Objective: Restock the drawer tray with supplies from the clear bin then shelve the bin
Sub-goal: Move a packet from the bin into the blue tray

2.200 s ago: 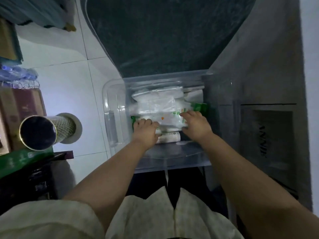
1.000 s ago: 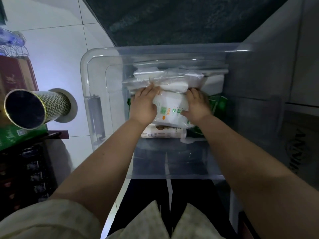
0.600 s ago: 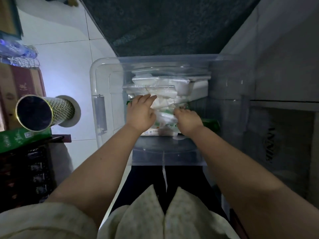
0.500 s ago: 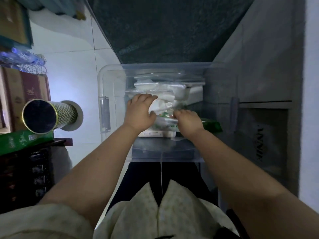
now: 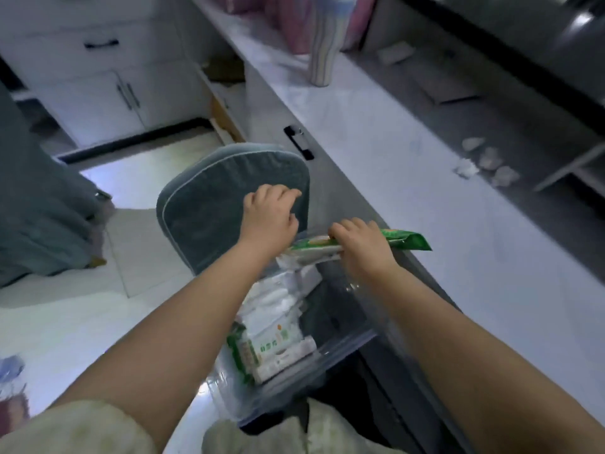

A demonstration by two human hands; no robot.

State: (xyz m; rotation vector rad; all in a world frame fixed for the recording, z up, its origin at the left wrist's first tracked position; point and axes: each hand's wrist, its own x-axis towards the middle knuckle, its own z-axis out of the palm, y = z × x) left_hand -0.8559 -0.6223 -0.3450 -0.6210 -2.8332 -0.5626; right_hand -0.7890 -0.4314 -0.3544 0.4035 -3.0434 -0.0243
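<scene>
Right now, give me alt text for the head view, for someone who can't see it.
The right hand lifts a green packet from a clear bin of white packs. The left hand hovers over a grey cushion; a white counter runs alongside.

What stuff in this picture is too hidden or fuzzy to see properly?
Head view, the only one:
- Clear bin: far end hidden behind both hands.
- Green packet: middle covered by the right hand; print blurred.
- Left hand: fingertips curl out of sight.
- White bits on the counter: too small to identify.
</scene>
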